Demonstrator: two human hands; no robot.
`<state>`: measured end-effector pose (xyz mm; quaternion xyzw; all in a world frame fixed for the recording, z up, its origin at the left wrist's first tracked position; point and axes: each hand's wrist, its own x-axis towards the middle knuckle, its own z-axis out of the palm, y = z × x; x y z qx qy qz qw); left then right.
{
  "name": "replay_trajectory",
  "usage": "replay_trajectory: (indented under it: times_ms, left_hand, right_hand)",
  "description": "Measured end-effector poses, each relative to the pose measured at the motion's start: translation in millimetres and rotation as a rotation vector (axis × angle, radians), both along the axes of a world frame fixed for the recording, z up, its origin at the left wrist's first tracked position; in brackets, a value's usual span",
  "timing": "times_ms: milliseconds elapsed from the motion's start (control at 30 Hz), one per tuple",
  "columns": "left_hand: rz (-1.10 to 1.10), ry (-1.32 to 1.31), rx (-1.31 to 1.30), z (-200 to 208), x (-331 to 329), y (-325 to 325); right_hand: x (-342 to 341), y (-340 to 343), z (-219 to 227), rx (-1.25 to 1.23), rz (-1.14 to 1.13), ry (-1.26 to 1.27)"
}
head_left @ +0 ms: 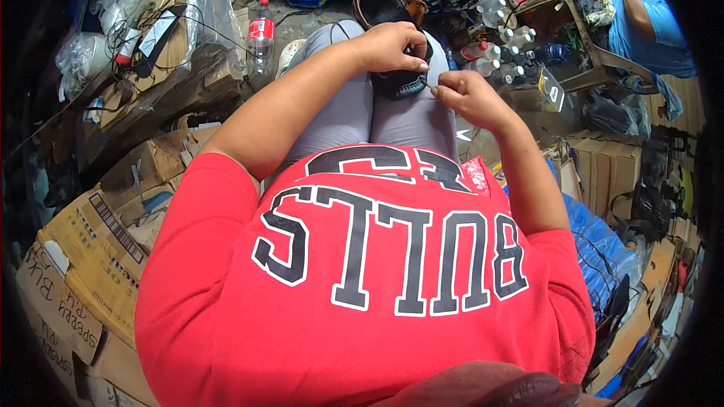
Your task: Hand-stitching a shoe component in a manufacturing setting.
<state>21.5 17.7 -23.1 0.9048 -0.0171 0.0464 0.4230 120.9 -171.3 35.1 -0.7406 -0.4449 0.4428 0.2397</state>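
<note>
Over my lap, my left hand (396, 47) is closed on a black item (407, 87) that looks like a shoe, with a ridged or stitched edge. My left hand covers much of it, so its full shape is hidden. At its right side, the fingertips of my right hand (471, 96) are pinched together, on something too thin to make out. Just beyond my left hand, a round black piece with a brown rim (377, 6) stands at my knees.
Left of my legs stands a red-labelled plastic bottle (261, 36). Several white-and-clear bottles (498, 53) cluster at the right, near a wooden frame (581, 45). Another person in a blue shirt (654, 30) is at far right. Cardboard boxes (90, 256) and blue plastic sheeting (596, 249) flank me.
</note>
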Motion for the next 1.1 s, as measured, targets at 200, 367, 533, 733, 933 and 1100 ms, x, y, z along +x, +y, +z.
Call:
replay_trajectory:
  times_ms: [200, 367, 533, 733, 933, 1100]
  left_hand:
    - [-0.013, 0.132, -0.036, 4, 3, 6]
    - [-0.177, 0.232, -0.244, 8, 9, 19]
    - [-0.129, 0.319, -0.350, 7, 8, 18]
    - [-0.150, 0.325, -0.356, 6, 7, 19]
    - [-0.168, 0.330, -0.363, 4, 9, 20]
    - [-0.176, 0.286, -0.311, 1, 9, 21]
  right_hand:
    - [7, -37, 16, 0.173, -0.226, 0.251]
    - [1, -20, 5, 0.299, -0.123, -0.082]
    - [0, -4, -3, 0.233, -0.078, -0.259]
    - [-1, 5, 7, 0.161, -0.051, -0.285]
    - [-1, 15, 6, 0.122, 0.018, -0.353]
    - [2, 14, -1, 0.182, -0.038, -0.307]
